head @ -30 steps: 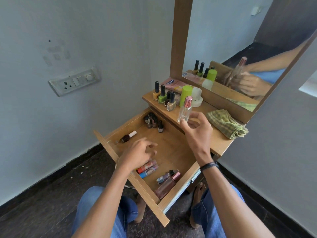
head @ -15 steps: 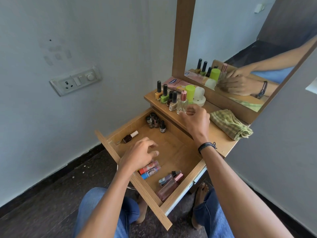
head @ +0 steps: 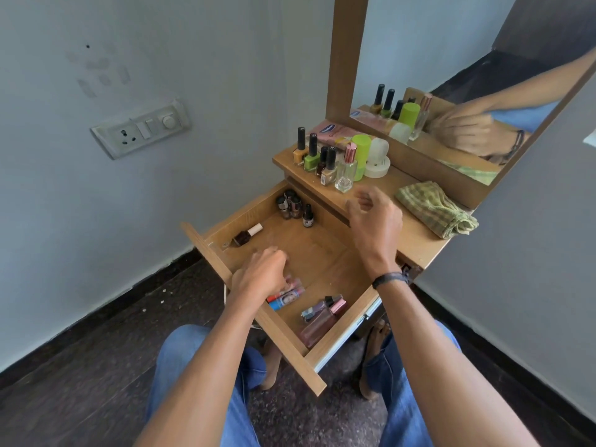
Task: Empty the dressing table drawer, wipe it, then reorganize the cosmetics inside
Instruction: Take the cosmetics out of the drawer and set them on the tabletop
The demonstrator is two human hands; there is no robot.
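Note:
The wooden drawer (head: 322,253) stands pulled out below the dressing table top (head: 416,240). Inside lie a dark nail polish bottle (head: 247,234), small dark bottles (head: 293,206) at the back, two tubes (head: 287,296) and pinkish perfume bottles (head: 322,317) near the front. My left hand (head: 261,275) hovers over the tubes with curled fingers; whether it holds anything is hidden. My right hand (head: 375,221) hangs above the drawer's right side, fingers loosely curled, empty. A clear perfume bottle (head: 345,169) with a pink cap stands on the top beside nail polishes (head: 314,156).
A folded green checked cloth (head: 435,209) lies on the right of the top. A green canister (head: 361,156) and white jar (head: 377,159) stand by the mirror (head: 451,75). A wall socket (head: 142,130) is at left. My knees are under the drawer.
My right hand carried the clear perfume bottle to the table top, set it beside the nail polishes, let go and drew back. My left hand stayed over the tubes.

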